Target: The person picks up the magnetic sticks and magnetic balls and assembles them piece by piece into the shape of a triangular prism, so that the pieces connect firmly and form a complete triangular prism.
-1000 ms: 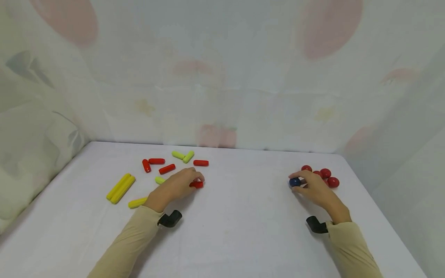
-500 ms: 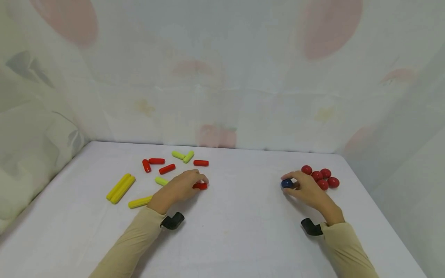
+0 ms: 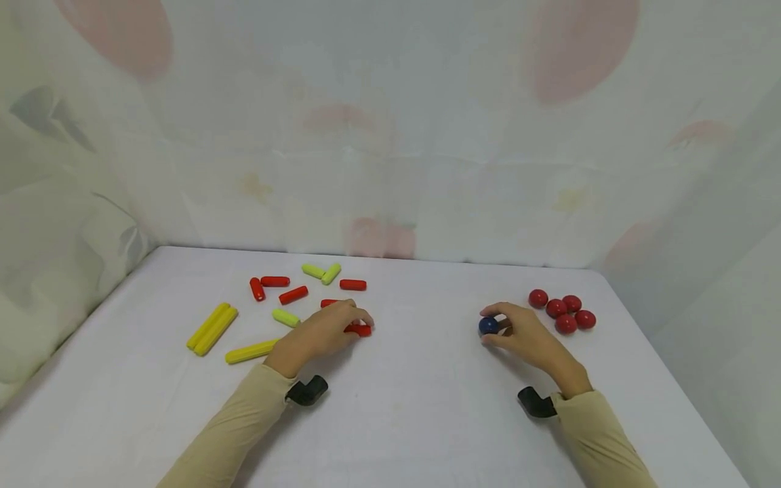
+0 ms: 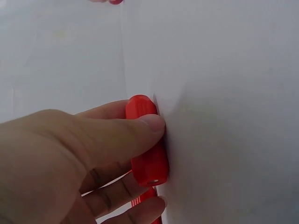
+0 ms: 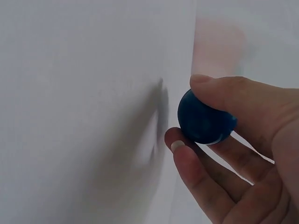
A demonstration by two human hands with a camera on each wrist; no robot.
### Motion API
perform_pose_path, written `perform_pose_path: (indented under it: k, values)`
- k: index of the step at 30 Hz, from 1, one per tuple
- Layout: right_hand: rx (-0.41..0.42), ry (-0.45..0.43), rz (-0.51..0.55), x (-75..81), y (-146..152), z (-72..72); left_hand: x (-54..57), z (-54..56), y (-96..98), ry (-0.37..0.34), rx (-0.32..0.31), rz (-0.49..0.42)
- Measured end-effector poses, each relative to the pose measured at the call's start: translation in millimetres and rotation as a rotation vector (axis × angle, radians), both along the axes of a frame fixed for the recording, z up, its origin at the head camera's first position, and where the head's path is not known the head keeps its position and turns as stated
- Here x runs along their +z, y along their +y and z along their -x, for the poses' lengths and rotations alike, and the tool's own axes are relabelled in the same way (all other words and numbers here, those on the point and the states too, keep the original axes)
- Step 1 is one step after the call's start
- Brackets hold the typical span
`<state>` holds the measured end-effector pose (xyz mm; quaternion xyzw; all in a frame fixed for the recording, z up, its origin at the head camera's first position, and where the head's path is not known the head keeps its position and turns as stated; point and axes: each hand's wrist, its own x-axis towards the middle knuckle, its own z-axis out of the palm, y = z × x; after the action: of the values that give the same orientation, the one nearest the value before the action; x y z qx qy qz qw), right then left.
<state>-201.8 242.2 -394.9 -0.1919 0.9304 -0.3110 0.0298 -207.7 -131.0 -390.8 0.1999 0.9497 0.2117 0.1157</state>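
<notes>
My left hand (image 3: 329,329) pinches a short red ridged stick (image 3: 360,330) between thumb and fingers, low over the white table. In the left wrist view the thumb lies across this red stick (image 4: 152,161), and part of a second red stick (image 4: 149,217) shows behind the fingers. That second red stick (image 3: 328,302) peeks out past the hand in the head view. On the right, my right hand (image 3: 525,332) holds a dark blue ball (image 3: 488,326) between thumb and fingertips. The right wrist view shows the blue ball (image 5: 203,116) glossy, its shadow on the tabletop beside it.
Several red balls (image 3: 566,324) sit clustered right of the right hand. Two long yellow sticks (image 3: 211,330) lie together at left, a third yellow stick (image 3: 250,352) by the left wrist. Short red sticks (image 3: 293,295) and lime-green sticks (image 3: 314,270) lie behind. Cloth hangs at the back.
My right hand has carried the blue ball leftward, away from the red balls. My left hand has shifted slightly right and nearer with its red stick, uncovering part of another red stick.
</notes>
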Motion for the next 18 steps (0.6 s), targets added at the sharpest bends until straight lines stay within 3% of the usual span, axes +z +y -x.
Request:
perform_pose_path:
  k: [18]
  values:
    - [0.119, 0.001, 0.034, 1.2, -26, -10.2, -2.9, -6.9, 10.1, 0.043, -0.084, -0.046]
